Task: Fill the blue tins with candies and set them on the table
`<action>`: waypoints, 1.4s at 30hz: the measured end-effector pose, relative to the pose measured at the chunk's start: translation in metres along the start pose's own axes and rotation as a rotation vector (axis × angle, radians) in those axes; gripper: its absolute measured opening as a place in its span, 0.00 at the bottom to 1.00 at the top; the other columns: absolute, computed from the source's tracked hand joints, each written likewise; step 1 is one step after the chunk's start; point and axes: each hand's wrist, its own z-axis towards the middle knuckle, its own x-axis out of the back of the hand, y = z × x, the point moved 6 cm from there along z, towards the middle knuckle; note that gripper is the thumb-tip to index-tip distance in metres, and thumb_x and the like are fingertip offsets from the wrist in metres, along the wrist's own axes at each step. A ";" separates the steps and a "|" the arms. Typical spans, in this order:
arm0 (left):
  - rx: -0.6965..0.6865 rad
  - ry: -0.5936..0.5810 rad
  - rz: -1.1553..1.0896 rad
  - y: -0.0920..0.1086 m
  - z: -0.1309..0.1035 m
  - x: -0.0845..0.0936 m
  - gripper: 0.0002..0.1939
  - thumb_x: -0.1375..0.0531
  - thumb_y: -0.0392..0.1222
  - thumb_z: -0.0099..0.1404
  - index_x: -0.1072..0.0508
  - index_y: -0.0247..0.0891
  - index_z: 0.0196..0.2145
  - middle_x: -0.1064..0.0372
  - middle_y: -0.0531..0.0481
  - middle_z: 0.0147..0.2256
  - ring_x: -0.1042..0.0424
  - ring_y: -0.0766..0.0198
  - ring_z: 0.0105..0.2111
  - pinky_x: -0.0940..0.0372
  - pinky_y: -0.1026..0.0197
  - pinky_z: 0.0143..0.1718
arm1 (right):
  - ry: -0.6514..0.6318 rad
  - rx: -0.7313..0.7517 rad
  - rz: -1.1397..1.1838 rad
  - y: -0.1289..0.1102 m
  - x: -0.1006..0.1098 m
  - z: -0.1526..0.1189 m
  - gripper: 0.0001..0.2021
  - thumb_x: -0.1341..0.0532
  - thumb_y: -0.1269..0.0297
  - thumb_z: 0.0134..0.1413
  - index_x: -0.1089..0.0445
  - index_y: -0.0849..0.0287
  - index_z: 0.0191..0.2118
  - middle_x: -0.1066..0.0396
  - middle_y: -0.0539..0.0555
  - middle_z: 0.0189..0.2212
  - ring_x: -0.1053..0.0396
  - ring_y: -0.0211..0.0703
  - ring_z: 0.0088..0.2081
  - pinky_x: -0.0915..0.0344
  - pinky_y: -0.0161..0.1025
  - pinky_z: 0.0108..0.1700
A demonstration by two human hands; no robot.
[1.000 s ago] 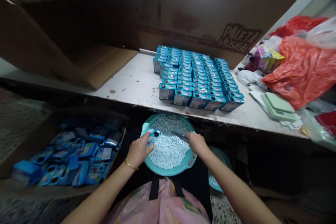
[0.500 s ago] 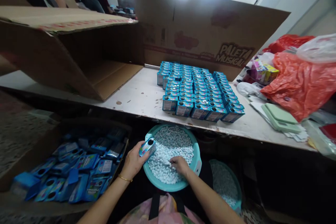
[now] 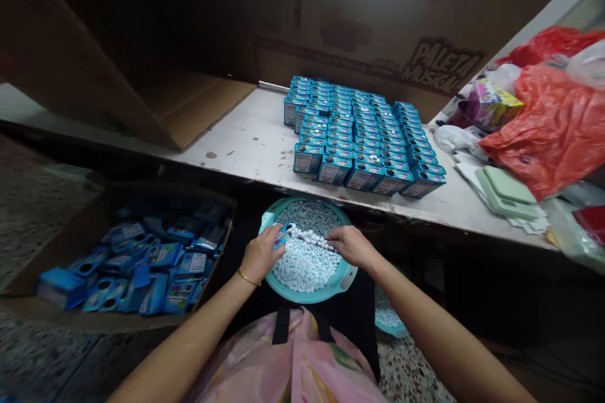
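Observation:
My left hand (image 3: 261, 255) grips a small blue box (image 3: 282, 236) over the left side of a turquoise basin (image 3: 308, 298). Small white candies (image 3: 302, 267) fill much of the basin. Pinched in my right hand (image 3: 352, 245) is the handle of a scoop (image 3: 326, 245), mostly hidden under a heap of white candies. The heap reaches from my right fingertips to the box's top end, where candies touch the opening. How many are inside the box I cannot tell.
Rows of upright blue boxes (image 3: 354, 141) stand on the white table (image 3: 236, 138). A carton (image 3: 28, 302) of blue boxes lies lower left. A large open carton (image 3: 113, 94), a green scale (image 3: 508, 192) and red plastic bags (image 3: 562, 119) surround them. Another basin (image 3: 392, 327) sits lower right.
My right hand has risen out of the candies with a loaded scoop and moved right. The box is now at the scoop's end. The view has tipped downward.

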 end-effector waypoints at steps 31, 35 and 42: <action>0.171 0.095 -0.093 -0.033 -0.004 0.029 0.20 0.44 0.50 0.57 0.33 0.38 0.45 0.29 0.49 0.36 0.30 0.62 0.34 0.37 0.63 0.36 | -0.155 -0.162 -0.053 0.054 -0.154 0.031 0.18 0.48 0.72 0.52 0.31 0.55 0.47 0.28 0.53 0.42 0.33 0.41 0.44 0.41 0.33 0.43; 0.158 0.077 -0.111 -0.033 -0.004 0.024 0.20 0.44 0.47 0.57 0.34 0.38 0.46 0.29 0.49 0.38 0.29 0.62 0.35 0.37 0.63 0.37 | -0.083 -0.138 0.080 0.064 -0.118 0.015 0.17 0.47 0.72 0.50 0.30 0.55 0.45 0.27 0.51 0.39 0.32 0.40 0.41 0.41 0.32 0.42; 0.091 0.052 -0.041 -0.021 -0.002 0.006 0.22 0.45 0.43 0.57 0.37 0.39 0.50 0.33 0.45 0.47 0.31 0.58 0.44 0.38 0.59 0.45 | -0.001 0.008 0.150 0.027 -0.026 0.005 0.15 0.48 0.69 0.51 0.27 0.54 0.41 0.26 0.50 0.35 0.32 0.41 0.39 0.41 0.33 0.39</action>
